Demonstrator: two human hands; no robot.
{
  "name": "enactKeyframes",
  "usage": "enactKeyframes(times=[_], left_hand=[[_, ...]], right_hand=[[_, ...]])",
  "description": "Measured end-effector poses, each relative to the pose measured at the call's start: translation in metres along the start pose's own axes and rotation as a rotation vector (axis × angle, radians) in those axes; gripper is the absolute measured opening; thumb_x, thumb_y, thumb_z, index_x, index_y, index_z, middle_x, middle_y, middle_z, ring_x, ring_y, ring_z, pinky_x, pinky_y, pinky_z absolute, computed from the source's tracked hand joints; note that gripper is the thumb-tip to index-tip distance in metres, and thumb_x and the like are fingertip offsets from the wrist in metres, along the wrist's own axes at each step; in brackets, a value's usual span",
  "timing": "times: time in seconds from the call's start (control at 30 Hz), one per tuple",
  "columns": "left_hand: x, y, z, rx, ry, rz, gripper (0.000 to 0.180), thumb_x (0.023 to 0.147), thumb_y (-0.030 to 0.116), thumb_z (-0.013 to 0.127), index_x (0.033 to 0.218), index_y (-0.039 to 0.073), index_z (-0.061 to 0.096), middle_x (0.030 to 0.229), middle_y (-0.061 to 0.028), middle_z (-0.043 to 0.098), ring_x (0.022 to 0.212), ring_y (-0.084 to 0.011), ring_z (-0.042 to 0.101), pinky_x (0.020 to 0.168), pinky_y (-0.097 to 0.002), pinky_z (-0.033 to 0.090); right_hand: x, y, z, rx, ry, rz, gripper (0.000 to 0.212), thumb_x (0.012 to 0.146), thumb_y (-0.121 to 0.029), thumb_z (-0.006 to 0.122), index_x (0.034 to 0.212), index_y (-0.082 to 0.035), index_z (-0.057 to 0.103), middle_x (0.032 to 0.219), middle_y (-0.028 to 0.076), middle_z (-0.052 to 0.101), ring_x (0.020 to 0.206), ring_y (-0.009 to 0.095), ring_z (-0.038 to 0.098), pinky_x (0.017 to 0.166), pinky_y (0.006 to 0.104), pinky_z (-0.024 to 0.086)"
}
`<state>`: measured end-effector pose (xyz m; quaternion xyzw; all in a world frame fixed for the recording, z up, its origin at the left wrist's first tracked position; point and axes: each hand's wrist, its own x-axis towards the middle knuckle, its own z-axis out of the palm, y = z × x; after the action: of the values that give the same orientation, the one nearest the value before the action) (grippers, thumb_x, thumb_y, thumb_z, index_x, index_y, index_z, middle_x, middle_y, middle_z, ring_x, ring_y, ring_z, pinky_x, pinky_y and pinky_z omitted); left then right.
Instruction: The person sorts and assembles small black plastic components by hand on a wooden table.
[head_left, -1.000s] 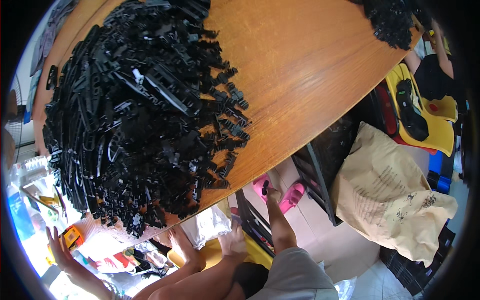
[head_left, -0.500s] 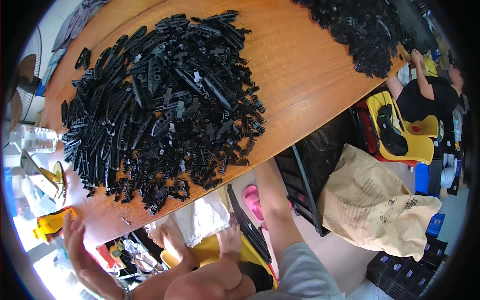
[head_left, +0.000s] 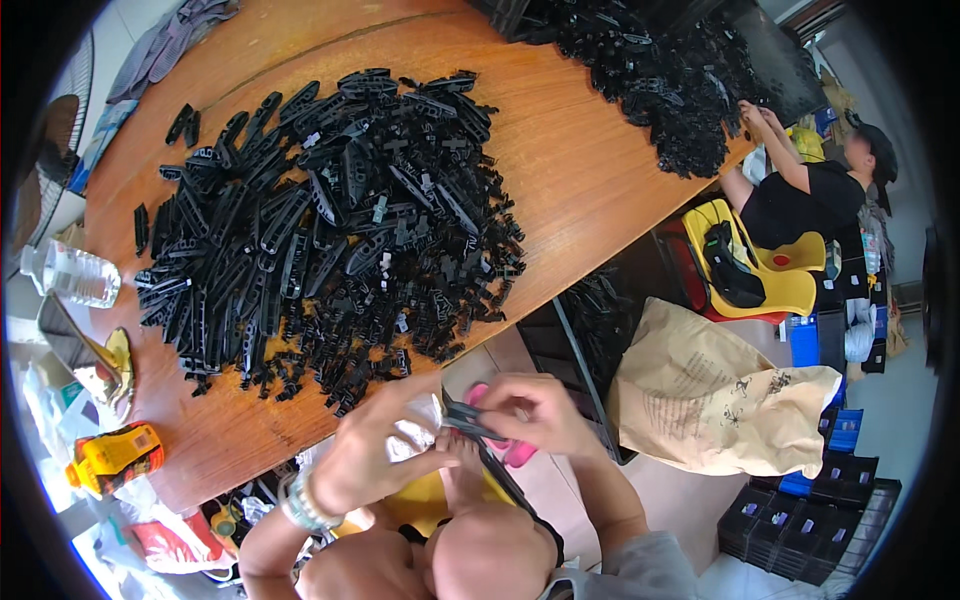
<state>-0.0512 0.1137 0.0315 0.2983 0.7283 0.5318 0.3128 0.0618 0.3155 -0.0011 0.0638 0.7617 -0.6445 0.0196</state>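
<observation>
My right hand [head_left: 540, 412] is closed, with thumb and fingers pinching a small dark plastic part [head_left: 470, 420] in front of my knees, just off the table's near edge. Facing it, my left hand [head_left: 365, 455] has its fingers and thumb spread apart, with a gap between them. Its fingertips come close to the dark part; whether they touch it I cannot tell. Beyond both hands, a large heap of black plastic parts [head_left: 330, 230] covers much of the wooden table [head_left: 570, 200]. Long slotted pieces lie mostly to its left, small clip-like ones toward the near side.
A yellow bottle [head_left: 118, 458] lies at the left edge, near a clear plastic bottle [head_left: 75, 275]. At far right a person [head_left: 810, 195] handles a second black heap [head_left: 660, 85]. Below stand a brown paper sack [head_left: 715, 390], a yellow chair [head_left: 775, 275] and stacked black boxes [head_left: 800, 525].
My left hand has come from the yellow bottle at the table's left edge to the middle. My right hand, hidden below the table before, is now up with the dark part. The view has shifted.
</observation>
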Motion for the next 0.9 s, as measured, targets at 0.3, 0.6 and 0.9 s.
enactKeyframes(times=[0.3,0.6,0.9], left_hand=[[-0.007,-0.035,0.015,-0.32,0.239,-0.024,0.028,0.07,0.0,0.076,0.096,-0.001,0.064,0.089,-0.0095,0.065,0.077,-0.0146,0.064,0.068,-0.0258,0.053],[-0.021,-0.049,-0.012,-0.081,0.337,0.19,0.018,0.076,0.001,0.072,0.092,-0.003,0.064,0.086,-0.0076,0.066,0.073,-0.0127,0.064,0.062,-0.022,0.051],[-0.05,-0.038,-0.026,-0.801,0.338,-0.151,0.025,0.088,0.003,0.055,0.112,-0.002,0.05,0.093,-0.018,0.065,0.081,-0.0231,0.066,0.069,-0.0302,0.055]], right_hand=[[0.038,0.042,0.004,-0.651,0.796,-0.283,0.015,0.076,0.001,0.067,0.091,-0.002,0.064,0.087,0.011,0.055,0.075,0.025,0.057,0.063,0.0317,0.045],[0.049,0.049,0.003,-0.566,0.656,-0.406,0.02,0.072,0.008,0.067,0.088,-0.002,0.063,0.092,0.01,0.055,0.078,0.023,0.056,0.067,0.0307,0.046],[0.043,0.052,-0.013,-0.155,0.635,-0.354,0.01,0.081,0.008,0.058,0.086,-0.001,0.058,0.097,0.007,0.058,0.074,0.009,0.051,0.065,0.0196,0.041]])
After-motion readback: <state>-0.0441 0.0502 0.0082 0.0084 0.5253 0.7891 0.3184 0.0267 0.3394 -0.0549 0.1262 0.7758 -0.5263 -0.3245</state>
